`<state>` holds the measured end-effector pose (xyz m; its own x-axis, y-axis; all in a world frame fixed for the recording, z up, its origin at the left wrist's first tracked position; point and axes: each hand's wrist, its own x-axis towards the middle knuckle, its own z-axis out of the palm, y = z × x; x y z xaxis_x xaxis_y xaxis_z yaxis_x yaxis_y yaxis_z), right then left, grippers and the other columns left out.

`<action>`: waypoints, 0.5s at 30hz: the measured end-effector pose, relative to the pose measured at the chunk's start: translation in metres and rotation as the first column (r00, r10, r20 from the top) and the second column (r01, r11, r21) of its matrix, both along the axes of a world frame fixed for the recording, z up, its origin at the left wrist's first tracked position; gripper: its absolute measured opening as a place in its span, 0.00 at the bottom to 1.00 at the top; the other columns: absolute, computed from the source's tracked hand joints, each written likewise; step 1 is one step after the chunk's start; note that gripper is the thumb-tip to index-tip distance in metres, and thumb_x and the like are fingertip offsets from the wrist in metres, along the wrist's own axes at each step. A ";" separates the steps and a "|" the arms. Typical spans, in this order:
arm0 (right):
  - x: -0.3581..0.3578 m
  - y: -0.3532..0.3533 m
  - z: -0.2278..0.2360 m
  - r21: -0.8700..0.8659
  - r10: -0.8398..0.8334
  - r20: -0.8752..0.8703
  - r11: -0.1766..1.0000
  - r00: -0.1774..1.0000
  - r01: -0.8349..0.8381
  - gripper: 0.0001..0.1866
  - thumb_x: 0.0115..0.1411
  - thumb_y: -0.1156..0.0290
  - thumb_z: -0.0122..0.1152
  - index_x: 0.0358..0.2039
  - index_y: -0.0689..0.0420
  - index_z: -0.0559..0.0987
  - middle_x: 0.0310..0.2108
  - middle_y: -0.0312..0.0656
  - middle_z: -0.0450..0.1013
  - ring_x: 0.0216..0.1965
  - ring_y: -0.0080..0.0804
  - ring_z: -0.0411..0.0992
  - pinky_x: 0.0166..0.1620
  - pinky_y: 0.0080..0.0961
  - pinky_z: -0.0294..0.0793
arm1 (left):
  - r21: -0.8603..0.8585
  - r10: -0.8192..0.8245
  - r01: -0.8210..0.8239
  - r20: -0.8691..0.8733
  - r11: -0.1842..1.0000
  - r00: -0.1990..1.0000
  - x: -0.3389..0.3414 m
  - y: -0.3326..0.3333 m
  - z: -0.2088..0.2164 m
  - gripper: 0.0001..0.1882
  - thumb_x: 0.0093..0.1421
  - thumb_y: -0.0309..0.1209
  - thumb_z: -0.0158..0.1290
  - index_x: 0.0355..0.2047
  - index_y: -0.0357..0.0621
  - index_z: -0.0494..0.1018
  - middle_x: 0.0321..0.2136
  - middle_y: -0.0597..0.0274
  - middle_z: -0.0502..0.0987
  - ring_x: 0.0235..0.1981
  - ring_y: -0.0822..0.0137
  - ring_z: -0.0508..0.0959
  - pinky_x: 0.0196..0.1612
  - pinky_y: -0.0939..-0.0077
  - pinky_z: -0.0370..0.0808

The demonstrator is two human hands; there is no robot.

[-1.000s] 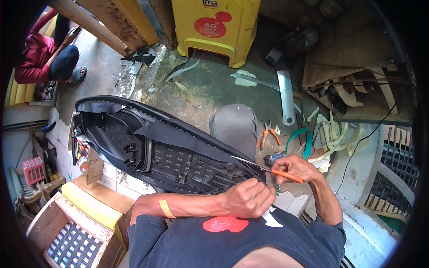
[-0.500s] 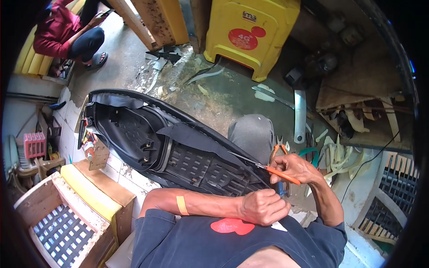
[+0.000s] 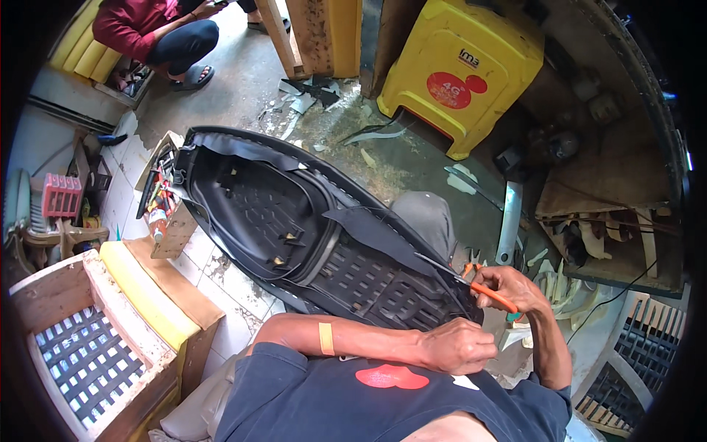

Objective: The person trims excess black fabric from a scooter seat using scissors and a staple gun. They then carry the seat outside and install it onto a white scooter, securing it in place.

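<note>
A motorcycle seat lies upside down across my lap, its ribbed black plastic base facing up. Black cover material is folded over its far rim, with a loose flap along it. My right hand is closed around the orange handles of slim scissors. Their blades point left along the seat's rim, against the cover. Near the seat's right end my left hand is a fist, its fingertips hidden; a thin dark strip of the cover runs down to it.
Orange-handled pliers stand beyond my right hand. A yellow plastic stool is at the back, and a wooden cabinet at right. Near left stands a wooden frame with webbing. A person crouches far left; scraps litter the floor.
The view has shifted, so the surroundings appear farther right. The scissors remain in my right hand at the seat's rim, and my left fist has turned slightly, its back now facing up.
</note>
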<state>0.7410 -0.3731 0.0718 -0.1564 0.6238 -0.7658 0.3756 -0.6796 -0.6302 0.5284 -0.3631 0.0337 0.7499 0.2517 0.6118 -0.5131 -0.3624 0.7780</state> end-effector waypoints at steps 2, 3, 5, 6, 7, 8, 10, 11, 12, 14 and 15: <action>-0.004 0.007 0.005 -0.017 -0.029 -0.033 0.999 0.999 0.029 0.19 0.52 0.63 0.80 0.34 0.60 0.79 0.24 0.27 0.72 0.23 0.12 0.63 0.25 0.17 0.58 | -0.115 -0.099 0.098 -0.005 0.989 0.995 0.000 0.005 -0.003 0.07 0.53 0.24 0.60 0.30 0.38 0.73 0.24 0.56 0.71 0.23 0.53 0.74 0.27 0.61 0.72; -0.010 0.007 0.009 -0.021 -0.069 -0.071 0.997 0.995 0.068 0.18 0.53 0.64 0.79 0.34 0.60 0.79 0.23 0.26 0.71 0.23 0.12 0.62 0.25 0.17 0.57 | -0.139 -0.143 0.138 -0.030 0.981 0.989 -0.001 0.006 -0.004 0.06 0.53 0.24 0.59 0.30 0.38 0.73 0.24 0.56 0.71 0.24 0.52 0.75 0.28 0.60 0.73; -0.013 0.007 0.012 0.070 0.064 0.065 0.995 0.996 -0.068 0.17 0.53 0.65 0.79 0.34 0.60 0.79 0.24 0.27 0.72 0.24 0.13 0.63 0.26 0.18 0.59 | -0.201 -0.253 0.236 -0.064 0.951 0.965 -0.002 0.004 0.001 0.06 0.54 0.24 0.59 0.30 0.38 0.73 0.25 0.54 0.72 0.25 0.50 0.76 0.29 0.58 0.73; -0.010 0.011 0.010 0.092 0.067 0.076 0.993 0.995 -0.074 0.19 0.52 0.61 0.80 0.33 0.59 0.80 0.21 0.28 0.71 0.24 0.15 0.64 0.27 0.21 0.60 | -0.229 -0.316 0.294 -0.067 0.928 0.946 0.003 0.010 0.000 0.05 0.55 0.24 0.57 0.30 0.37 0.73 0.25 0.53 0.73 0.27 0.49 0.77 0.30 0.57 0.74; -0.008 0.014 0.008 0.110 0.073 0.081 0.991 0.994 -0.082 0.20 0.51 0.56 0.80 0.33 0.58 0.81 0.19 0.28 0.70 0.23 0.16 0.64 0.27 0.24 0.61 | -0.261 -0.364 0.329 -0.100 0.908 0.926 0.006 0.017 0.001 0.04 0.56 0.23 0.56 0.30 0.36 0.73 0.25 0.53 0.73 0.26 0.51 0.77 0.30 0.59 0.73; -0.011 0.014 0.008 0.066 0.056 0.121 0.996 0.991 -0.064 0.21 0.51 0.55 0.80 0.34 0.58 0.82 0.19 0.28 0.70 0.24 0.17 0.63 0.28 0.24 0.62 | -0.306 -0.400 0.354 -0.101 0.884 0.911 0.007 0.019 0.000 0.04 0.55 0.23 0.56 0.30 0.36 0.74 0.24 0.55 0.74 0.25 0.55 0.77 0.29 0.61 0.73; -0.018 0.018 0.020 0.096 0.082 0.131 0.991 0.988 -0.095 0.22 0.51 0.55 0.80 0.33 0.59 0.82 0.19 0.28 0.69 0.23 0.16 0.63 0.27 0.24 0.61 | -0.404 -0.465 0.393 -0.094 0.826 0.880 0.007 0.020 -0.002 0.04 0.55 0.23 0.56 0.30 0.35 0.75 0.24 0.57 0.74 0.24 0.62 0.76 0.28 0.66 0.72; -0.019 0.020 0.025 0.110 0.096 0.136 0.988 0.986 -0.111 0.22 0.51 0.55 0.80 0.33 0.59 0.82 0.19 0.28 0.69 0.23 0.16 0.63 0.27 0.24 0.61 | -0.457 -0.494 0.406 -0.087 0.792 0.865 0.005 0.021 -0.004 0.05 0.55 0.23 0.56 0.31 0.35 0.76 0.24 0.58 0.74 0.23 0.66 0.75 0.28 0.68 0.71; -0.012 0.022 0.020 0.093 0.121 0.107 0.987 0.987 -0.131 0.21 0.52 0.56 0.80 0.33 0.59 0.81 0.20 0.29 0.70 0.24 0.17 0.64 0.28 0.24 0.62 | -0.507 -0.522 0.417 -0.077 0.754 0.850 0.004 0.022 -0.007 0.05 0.54 0.23 0.56 0.32 0.35 0.76 0.24 0.59 0.74 0.23 0.69 0.75 0.28 0.70 0.71; -0.013 0.030 0.016 0.068 0.119 0.098 0.990 0.988 -0.126 0.12 0.53 0.69 0.76 0.34 0.59 0.82 0.25 0.30 0.76 0.26 0.14 0.68 0.27 0.22 0.64 | -0.607 -0.610 0.449 -0.075 0.655 0.788 0.005 0.022 -0.017 0.06 0.55 0.24 0.58 0.33 0.34 0.77 0.24 0.65 0.74 0.25 0.77 0.73 0.29 0.77 0.69; -0.017 0.036 0.020 0.051 0.147 0.108 0.987 0.983 -0.153 0.12 0.53 0.69 0.76 0.34 0.59 0.82 0.25 0.30 0.76 0.26 0.14 0.68 0.27 0.21 0.64 | -0.653 -0.633 0.447 -0.065 0.611 0.771 0.003 0.022 -0.019 0.06 0.56 0.25 0.58 0.33 0.34 0.77 0.24 0.66 0.74 0.25 0.78 0.73 0.29 0.78 0.69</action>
<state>0.7243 -0.3369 0.0918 -0.1731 0.6437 -0.7454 0.5358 -0.5735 -0.6197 0.5318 -0.3414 0.0143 0.9681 -0.0304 0.2487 -0.2053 0.4728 0.8569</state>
